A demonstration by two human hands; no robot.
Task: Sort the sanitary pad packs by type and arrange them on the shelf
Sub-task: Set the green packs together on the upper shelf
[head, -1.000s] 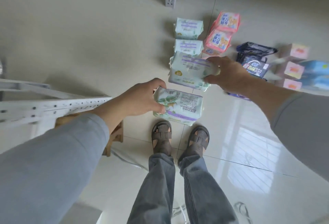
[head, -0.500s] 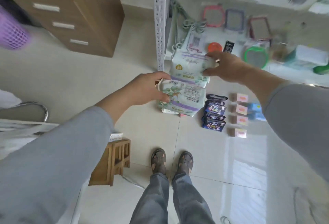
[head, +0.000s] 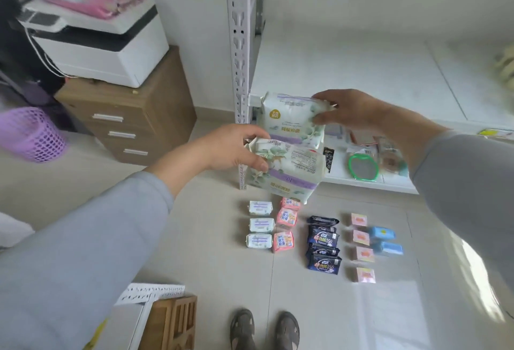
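My left hand (head: 230, 148) grips a white-green pad pack (head: 289, 174) by its left end. My right hand (head: 353, 109) holds a second, matching pad pack (head: 290, 118) just above it, near the front left corner of the white shelf board (head: 361, 71). On the floor lie three more white-green packs (head: 260, 224), three pink packs (head: 286, 224), dark blue packs (head: 322, 245), several small pale pink packs (head: 361, 246) and two light blue packs (head: 385, 239), laid out in columns by type.
The shelf's perforated white upright (head: 237, 52) stands just left of the held packs. A lower shelf (head: 389, 181) carries a green ring and small items. A wooden drawer cabinet (head: 130, 116) with a printer (head: 97, 40) is at left, with a purple basket (head: 30, 132) and a wooden stool (head: 172, 322).
I have stood up and both hands have lifted their packs from floor level up to the shelf board. The view tilted upward, so the floor packs now lie far below.
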